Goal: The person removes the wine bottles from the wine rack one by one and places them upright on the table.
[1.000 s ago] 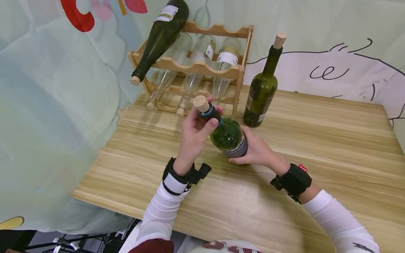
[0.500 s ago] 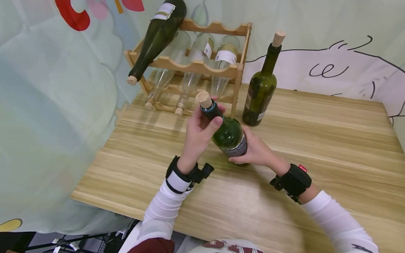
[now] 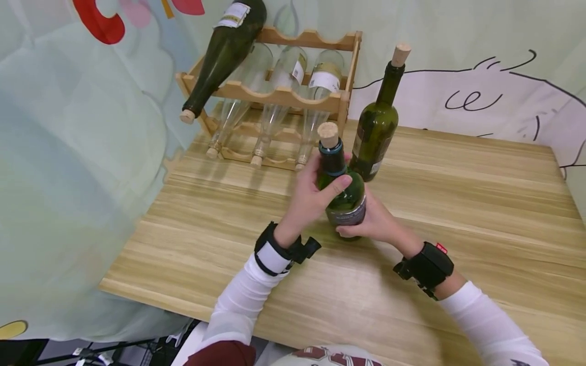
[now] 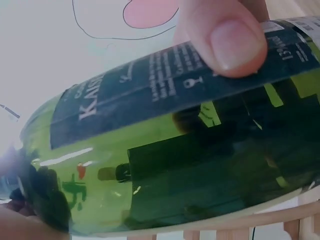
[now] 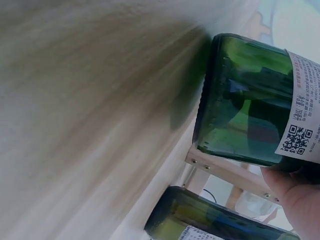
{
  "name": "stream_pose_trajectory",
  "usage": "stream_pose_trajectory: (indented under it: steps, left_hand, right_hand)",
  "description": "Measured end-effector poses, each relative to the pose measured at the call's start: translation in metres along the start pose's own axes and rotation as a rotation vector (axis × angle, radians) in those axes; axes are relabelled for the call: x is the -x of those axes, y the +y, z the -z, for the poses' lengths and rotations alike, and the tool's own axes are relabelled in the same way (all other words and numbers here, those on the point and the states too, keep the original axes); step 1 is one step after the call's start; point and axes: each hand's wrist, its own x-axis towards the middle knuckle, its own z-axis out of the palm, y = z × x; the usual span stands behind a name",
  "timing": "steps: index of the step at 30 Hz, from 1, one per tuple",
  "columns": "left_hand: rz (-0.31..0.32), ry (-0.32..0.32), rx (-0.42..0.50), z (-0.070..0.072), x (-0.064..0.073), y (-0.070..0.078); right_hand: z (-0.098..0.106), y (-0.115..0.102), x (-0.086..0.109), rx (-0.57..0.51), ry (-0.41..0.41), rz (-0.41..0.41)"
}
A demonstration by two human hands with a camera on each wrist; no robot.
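Both hands hold a green wine bottle (image 3: 349,201) with a dark label and a cork (image 3: 328,134) in its mouth. My left hand (image 3: 316,193) wraps the neck and shoulder, thumb across the front. Lower down, my right hand (image 3: 373,218) grips the body from the right side. The bottle stands nearly upright in the head view. A pale back label with a square code shows on the wine bottle (image 5: 300,110) in the right wrist view, its base close over the table. In the left wrist view a thumb (image 4: 237,47) presses the dark label.
A second corked green bottle (image 3: 377,127) stands right behind the held one. At the back left, a wooden wine rack (image 3: 279,96) bears a dark green bottle (image 3: 224,56) on top and several clear corked bottles (image 3: 270,114) below. The wooden table (image 3: 206,244) ends at its front edge.
The held bottle has tipped from leaning left to nearly upright, its neck swinging right. My left hand has moved right with it and lower on the neck; my right hand has shifted slightly.
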Motion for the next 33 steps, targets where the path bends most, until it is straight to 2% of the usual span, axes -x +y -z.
stream_pose_trajectory:
  steps: [2, 9, 16, 24, 29, 33]
  left_hand:
    - [-0.005, -0.015, 0.014, -0.003, -0.002, -0.001]
    - [-0.008, -0.056, -0.021, -0.009, -0.008, -0.004]
    - [-0.02, -0.106, -0.052, -0.014, -0.014, -0.006]
    - [-0.01, -0.134, -0.146, -0.025, -0.02, -0.01]
    - [-0.037, -0.163, -0.212, -0.033, -0.02, -0.01]
    - [-0.052, -0.167, -0.223, -0.035, -0.02, -0.01]
  right_hand:
    - [0.001, -0.007, 0.001, -0.023, 0.001, -0.011]
    - [0.002, 0.0, 0.006, -0.027, 0.031, -0.047]
    - [0.003, 0.003, 0.008, -0.058, 0.039, -0.029]
    - [0.005, 0.009, 0.014, -0.061, 0.081, -0.018]
    - [0.007, 0.01, 0.02, -0.035, 0.087, -0.025]
    - [0.008, 0.01, 0.021, -0.034, 0.083, -0.021]
